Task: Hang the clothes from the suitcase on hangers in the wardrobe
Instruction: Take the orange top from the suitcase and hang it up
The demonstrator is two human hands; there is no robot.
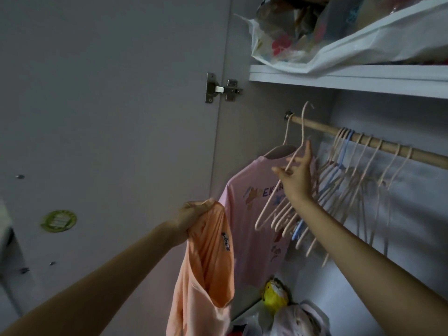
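My left hand (194, 215) grips the bunched top of an orange shirt (206, 275) that hangs down in front of the open wardrobe. My right hand (297, 175) reaches up and holds a pale pink hanger (278, 187) by its shoulder, its hook (306, 110) lifted just above the wooden rail (358, 138). A pink printed T-shirt (244, 214) hangs on another hanger at the rail's left end. Several bare pink hangers and a blue one (344, 151) hang further right on the rail.
The open wardrobe door (109, 117) stands on the left with its hinge (221, 89). A shelf (351, 78) above the rail carries a white plastic bag (315, 40) of stuff. Bags and clothes (286, 309) lie on the wardrobe floor.
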